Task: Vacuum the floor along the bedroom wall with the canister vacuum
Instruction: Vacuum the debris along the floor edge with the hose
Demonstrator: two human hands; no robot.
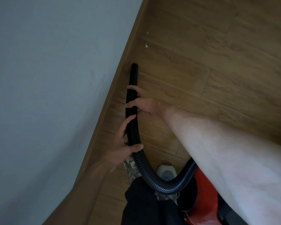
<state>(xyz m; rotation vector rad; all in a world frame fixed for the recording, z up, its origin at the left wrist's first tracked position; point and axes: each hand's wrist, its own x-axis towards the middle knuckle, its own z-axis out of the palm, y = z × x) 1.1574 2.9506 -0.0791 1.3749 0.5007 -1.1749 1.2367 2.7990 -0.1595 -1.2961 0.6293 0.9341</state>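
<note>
**Nozzle at the skirting board, both hands on the hose**

Clearances: the black nozzle (pixel 134 69) points along the wooden skirting board (pixel 113 95), just beside its lower edge. Open wood floor (pixel 217 62) extends ahead and to my right. Two pale specks (pixel 146 45) lie ahead of the tip, near the board.

Hands: my right hand (pixel 144 103) grips the smooth tube, fingers wrapped over it. My left hand (pixel 125 143) holds the ribbed hose (pixel 146 172) below it, fingers curled round, thumb lying along the tube.

Surroundings: the hose loops back past my shoe (pixel 166 172) to the red canister (pixel 204 192), partly hidden under my right forearm. The grey-blue wall (pixel 47 78) fills the left side.
</note>
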